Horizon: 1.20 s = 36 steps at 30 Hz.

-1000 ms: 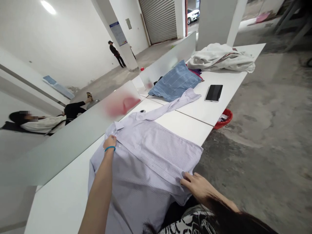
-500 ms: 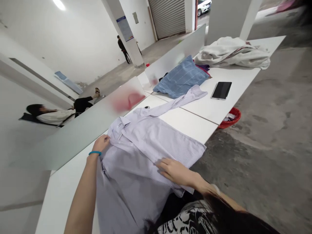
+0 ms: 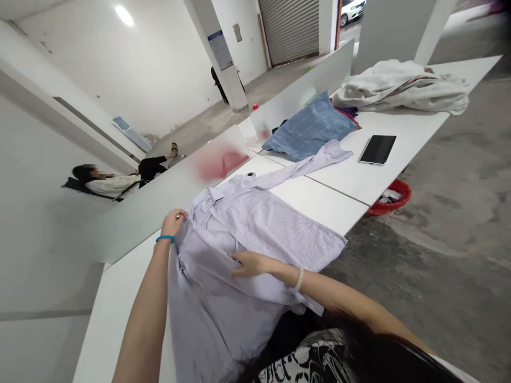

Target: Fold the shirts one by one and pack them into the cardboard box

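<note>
A pale lilac, finely striped shirt (image 3: 275, 223) lies spread over the white table, its collar towards the partition and one sleeve stretched to the far right. My left hand (image 3: 174, 222), with a blue band on the wrist, pinches the shirt's edge near the collar. Around the middle of the shirt, my right hand (image 3: 250, 264) has its fingers closed on the front edge, which is lifted a little. A pale beaded bracelet (image 3: 299, 279) circles my right wrist. The shirt's near part hangs towards my body.
Beyond the shirt lie a blue checked cloth (image 3: 311, 127), a black-screened tablet (image 3: 378, 149) and a crumpled whitish cloth (image 3: 399, 88). A red basket (image 3: 403, 197) stands on the floor beside the table (image 3: 339, 205). A frosted partition (image 3: 151, 213) runs along the left; behind it a person (image 3: 115, 183) reclines.
My right hand has moved left from the shirt's lower front to its middle and lifted the front edge. My left hand stays near the collar. The view has shifted slightly.
</note>
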Motion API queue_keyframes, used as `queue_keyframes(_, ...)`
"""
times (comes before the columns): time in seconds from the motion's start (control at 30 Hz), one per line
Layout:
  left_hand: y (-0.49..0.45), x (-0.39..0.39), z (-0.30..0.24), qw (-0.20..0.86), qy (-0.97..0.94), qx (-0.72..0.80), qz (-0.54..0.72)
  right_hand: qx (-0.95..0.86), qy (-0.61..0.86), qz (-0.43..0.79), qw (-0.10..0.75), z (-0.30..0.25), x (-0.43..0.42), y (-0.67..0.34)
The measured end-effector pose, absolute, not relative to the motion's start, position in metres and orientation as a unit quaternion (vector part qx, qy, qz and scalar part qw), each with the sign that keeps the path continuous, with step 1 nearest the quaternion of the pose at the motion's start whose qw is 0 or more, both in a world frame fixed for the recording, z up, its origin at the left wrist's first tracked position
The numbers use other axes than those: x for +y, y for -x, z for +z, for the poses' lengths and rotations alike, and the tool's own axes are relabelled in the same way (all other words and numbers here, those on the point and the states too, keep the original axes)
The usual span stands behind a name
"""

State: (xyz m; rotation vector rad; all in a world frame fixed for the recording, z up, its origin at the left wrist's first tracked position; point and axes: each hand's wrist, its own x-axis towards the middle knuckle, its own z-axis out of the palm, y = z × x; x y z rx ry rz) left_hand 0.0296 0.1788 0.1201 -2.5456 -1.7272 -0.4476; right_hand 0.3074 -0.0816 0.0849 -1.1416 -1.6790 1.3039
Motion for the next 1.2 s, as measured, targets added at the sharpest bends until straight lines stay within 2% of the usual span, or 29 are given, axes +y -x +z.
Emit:
queue_keyframes(0.13, -0.060, 0.193, 0.105, 0.015, 0.825, -0.549, -0.133, -0.663, 0.429, 0.529, 0.310, 0.065, -0.128, -0.330)
queue_keyframes(0.33, -0.105, 0.207, 0.064, -0.003, 0.831, -0.549, -0.091, -0.550, 0.541, 0.572, 0.280, 0.023, -0.201, -0.370)
queue_keyframes(0.5, -0.118, 0.205, 0.038, -0.001, 0.812, -0.577, -0.089, -0.513, 0.578, 0.555, 0.308, 0.012, -0.217, -0.385)
queue_keyframes(0.67, -0.122, 0.202, 0.039, 0.016, 0.780, -0.615, -0.116, -0.517, 0.591, 0.518, 0.340, 0.006, -0.214, -0.387)
queue_keyframes(0.8, -0.125, 0.190, 0.051, 0.001, 0.786, -0.609, -0.109, -0.562, 0.624, 0.479, 0.256, -0.002, -0.214, -0.397)
queue_keyframes(0.87, -0.119, 0.177, 0.066, -0.003, 0.784, -0.611, -0.109, -0.564, 0.633, 0.463, 0.258, 0.004, -0.213, -0.412)
queue_keyframes(0.97, -0.094, 0.140, 0.104, -0.022, 0.771, -0.629, -0.095, -0.539, 0.671, 0.395, 0.321, 0.022, -0.198, -0.444)
queue_keyframes(1.03, -0.070, 0.101, 0.134, -0.035, 0.752, -0.653, -0.080, -0.540, 0.714, 0.302, 0.328, 0.031, -0.178, -0.466)
queue_keyframes(1.13, -0.039, 0.019, 0.162, -0.003, 0.677, -0.734, -0.047, -0.569, 0.776, 0.129, 0.240, 0.029, -0.141, -0.489)
queue_keyframes(1.2, -0.030, -0.046, 0.156, -0.037, 0.618, -0.780, -0.089, -0.604, 0.775, 0.074, 0.172, 0.020, -0.122, -0.497)
